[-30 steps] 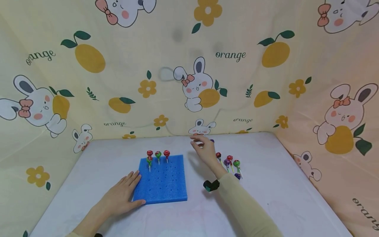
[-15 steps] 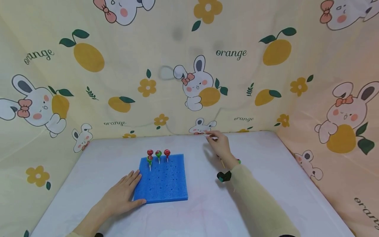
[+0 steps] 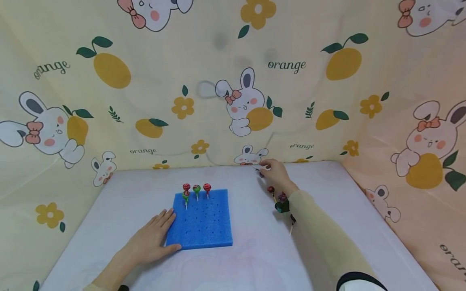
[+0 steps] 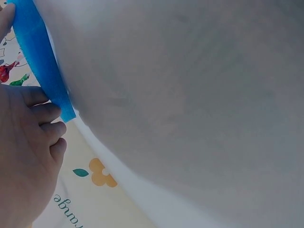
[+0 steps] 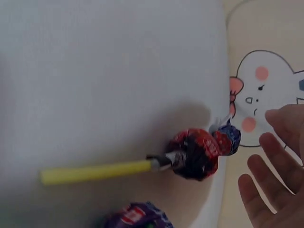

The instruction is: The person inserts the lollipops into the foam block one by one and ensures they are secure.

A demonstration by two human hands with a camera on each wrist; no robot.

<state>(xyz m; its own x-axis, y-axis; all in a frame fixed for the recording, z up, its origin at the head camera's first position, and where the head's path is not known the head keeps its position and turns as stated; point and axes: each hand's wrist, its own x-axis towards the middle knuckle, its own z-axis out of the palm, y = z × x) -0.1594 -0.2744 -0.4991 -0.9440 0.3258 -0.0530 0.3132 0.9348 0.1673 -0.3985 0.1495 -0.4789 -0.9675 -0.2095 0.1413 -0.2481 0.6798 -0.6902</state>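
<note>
My left hand [image 3: 149, 238] rests against the left side of the blue foam board [image 3: 205, 222], fingers along its edge and thumb at its front left corner. Red and green lollipops [image 3: 207, 187] stand upright in the board's back rows. At the table's far edge, my right hand [image 3: 275, 176] reaches over a dark-wrapped lollipop [image 3: 260, 173]. The right wrist view shows that blue-and-red lollipop [image 5: 227, 139] just off the fingertips, with the thumb and fingers [image 5: 266, 183] spread apart. A red-and-black lollipop [image 5: 194, 154] with a yellow stick lies nearer the wrist.
More lollipops lie under and beside my right forearm, among them a purple one [image 3: 282, 197] and a dark one with a white stick [image 3: 293, 219]. The sleeve [image 3: 324, 226] hides part of this group. A patterned curtain [image 3: 200, 81] rises behind the white table [image 3: 251, 266].
My right hand has moved rightward from near the board toward the far lollipop, and its forearm now covers part of the loose group. My left hand stays at the board.
</note>
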